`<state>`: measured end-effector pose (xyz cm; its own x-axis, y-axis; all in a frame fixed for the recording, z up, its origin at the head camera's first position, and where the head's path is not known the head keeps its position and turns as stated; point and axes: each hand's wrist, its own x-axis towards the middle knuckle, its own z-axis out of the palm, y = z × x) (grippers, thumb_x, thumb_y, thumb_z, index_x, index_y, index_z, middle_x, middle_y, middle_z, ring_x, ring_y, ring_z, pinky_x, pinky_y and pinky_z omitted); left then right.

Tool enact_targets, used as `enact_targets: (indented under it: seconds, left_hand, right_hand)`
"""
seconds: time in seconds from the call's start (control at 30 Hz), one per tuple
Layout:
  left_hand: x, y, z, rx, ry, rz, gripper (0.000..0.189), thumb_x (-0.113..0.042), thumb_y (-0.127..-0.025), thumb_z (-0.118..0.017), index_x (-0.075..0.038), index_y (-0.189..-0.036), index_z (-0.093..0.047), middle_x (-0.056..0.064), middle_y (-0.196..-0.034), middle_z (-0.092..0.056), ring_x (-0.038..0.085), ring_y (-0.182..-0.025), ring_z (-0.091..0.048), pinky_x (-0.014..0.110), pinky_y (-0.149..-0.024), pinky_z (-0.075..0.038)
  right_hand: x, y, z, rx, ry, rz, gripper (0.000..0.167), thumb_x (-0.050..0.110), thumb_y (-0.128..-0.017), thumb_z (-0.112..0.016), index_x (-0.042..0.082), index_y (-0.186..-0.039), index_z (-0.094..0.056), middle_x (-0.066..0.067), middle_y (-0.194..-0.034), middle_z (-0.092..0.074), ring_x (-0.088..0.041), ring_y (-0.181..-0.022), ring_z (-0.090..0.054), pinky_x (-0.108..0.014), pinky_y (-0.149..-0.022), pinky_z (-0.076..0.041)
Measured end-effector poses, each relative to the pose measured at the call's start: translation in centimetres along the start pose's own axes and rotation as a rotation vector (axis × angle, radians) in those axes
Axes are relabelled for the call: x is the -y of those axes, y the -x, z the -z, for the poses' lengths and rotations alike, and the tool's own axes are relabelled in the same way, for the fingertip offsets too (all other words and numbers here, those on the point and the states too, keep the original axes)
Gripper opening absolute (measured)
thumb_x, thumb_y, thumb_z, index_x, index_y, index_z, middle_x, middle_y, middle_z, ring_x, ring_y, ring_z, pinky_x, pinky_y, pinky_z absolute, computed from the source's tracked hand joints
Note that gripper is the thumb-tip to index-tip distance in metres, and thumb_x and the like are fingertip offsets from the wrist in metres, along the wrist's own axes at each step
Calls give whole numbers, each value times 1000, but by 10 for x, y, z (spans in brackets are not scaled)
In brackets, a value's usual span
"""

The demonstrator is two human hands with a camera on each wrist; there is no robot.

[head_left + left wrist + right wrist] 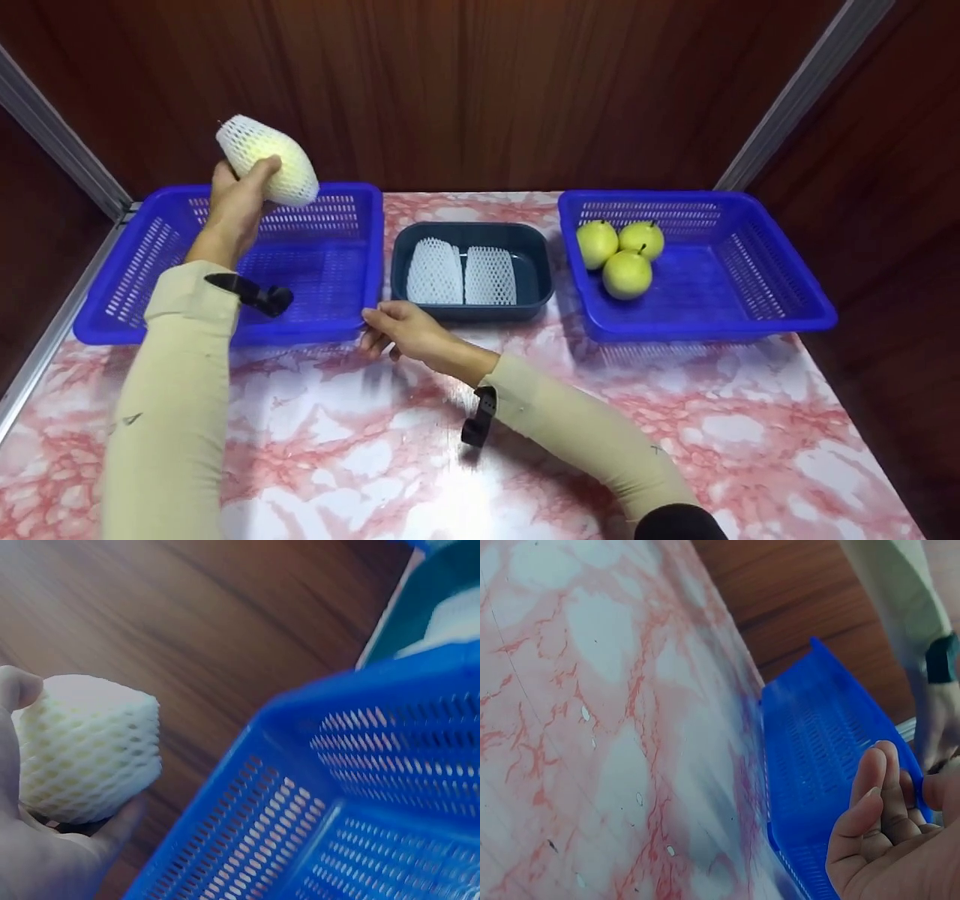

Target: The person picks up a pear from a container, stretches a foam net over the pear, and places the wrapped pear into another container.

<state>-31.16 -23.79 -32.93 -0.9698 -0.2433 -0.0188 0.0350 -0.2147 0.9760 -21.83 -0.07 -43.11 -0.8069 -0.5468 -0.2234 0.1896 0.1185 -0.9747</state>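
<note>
My left hand [241, 199] holds up a pale yellow pear in a white foam net sleeve [274, 161], over the back of the left blue basket [375, 247]. In the left wrist view, thumb and fingers wrap the netted pear [90, 750] beyond the basket's rim [262, 720]. At that basket's front right corner, my right hand [412, 330] pinches the rim between thumb and forefinger. The right wrist view shows its other fingers [855, 817] loosely bent outside the basket wall [817, 757].
Between the baskets stands a dark tub [532, 300] with white foam net sleeves [435, 274] lying in it. The right blue basket [712, 327] holds three bare pears [627, 274] at its left side. Wooden panels [480, 90] rise behind the marbled table [420, 450].
</note>
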Motion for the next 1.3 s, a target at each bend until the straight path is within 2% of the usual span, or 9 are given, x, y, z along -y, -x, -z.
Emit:
enact_targets:
  seconds: [0.13, 0.27, 0.4, 0.57, 0.67, 0.83, 0.97, 1.03, 1.3]
  left_hand:
    - [11, -7, -1, -33, -267, 5, 75, -22, -96, -65, -1, -153, -21, 15, -145, -41, 24, -128, -50, 32, -109, -45]
    - [23, -10, 2, 29, -502, -13, 78, -17, -91, -65, 2, -151, -18, 21, -149, -36, 28, -133, -44, 35, -113, -41]
    - [38, -10, 6, 92, -644, -18, 79, -12, -87, -69, 2, -146, -18, 24, -145, -36, 32, -132, -43, 41, -115, -38]
    - [54, -11, 7, 116, -713, -13, 81, -10, -85, -72, 5, -145, -19, 28, -142, -38, 37, -131, -44, 44, -116, -37]
    - [60, -12, 3, 130, -727, -11, 81, -7, -85, -73, 7, -144, -20, 30, -141, -39, 38, -130, -45, 45, -116, -37]
    - [64, -12, -9, 180, -754, -6, 79, -8, -85, -73, 10, -143, -22, 31, -140, -41, 39, -129, -46, 46, -116, -38]
    - [65, -12, -16, 241, -783, 26, 80, -8, -85, -73, 10, -143, -21, 32, -140, -42, 40, -128, -46, 48, -115, -38]
    - [66, -11, -17, 256, -789, 44, 80, -7, -85, -74, 8, -143, -21, 32, -140, -41, 40, -129, -45, 49, -115, -38]
    - [69, -10, -16, 308, -819, 79, 84, -2, -82, -76, 9, -143, -19, 32, -141, -39, 41, -128, -43, 48, -114, -37]
  right_hand:
    - [0, 0, -1, -4, 1, -1, 29, 22, -109, -49, -3, -103, -62, 0, -74, -68, -12, -62, -61, -27, -54, -38]
    - [0, 0, -1, -4, -3, 4, 25, 21, -109, -49, 7, -92, -61, 0, -73, -68, -11, -61, -61, -25, -52, -38]
    - [0, 0, -2, 7, -6, -4, 26, 22, -109, -49, 6, -93, -62, 0, -74, -68, -12, -61, -61, -24, -51, -39]
    - [-1, -1, -1, 10, -3, 0, 34, 22, -109, -49, -9, -109, -61, 1, -74, -68, -12, -62, -61, -23, -51, -39]
    - [0, 0, -1, 14, -2, 4, 36, 22, -109, -49, -12, -111, -59, 1, -74, -68, -11, -62, -62, -24, -51, -39]
    - [0, 0, 0, 5, -10, 4, 31, 21, -109, -49, -7, -105, -61, 0, -74, -69, -11, -62, -62, -26, -53, -38]
    - [0, 1, 0, 3, -10, 5, 31, 21, -109, -50, -6, -103, -62, 0, -74, -68, -12, -62, -62, -26, -52, -39]
    - [0, 1, -1, 8, -9, 7, 31, 21, -109, -49, -7, -104, -62, 0, -74, -68, -13, -61, -62, -26, -52, -39]
    - [-1, -1, -1, 12, -5, 13, 26, 21, -109, -48, 12, -87, -60, 2, -72, -68, -10, -61, -62, -27, -52, -38]
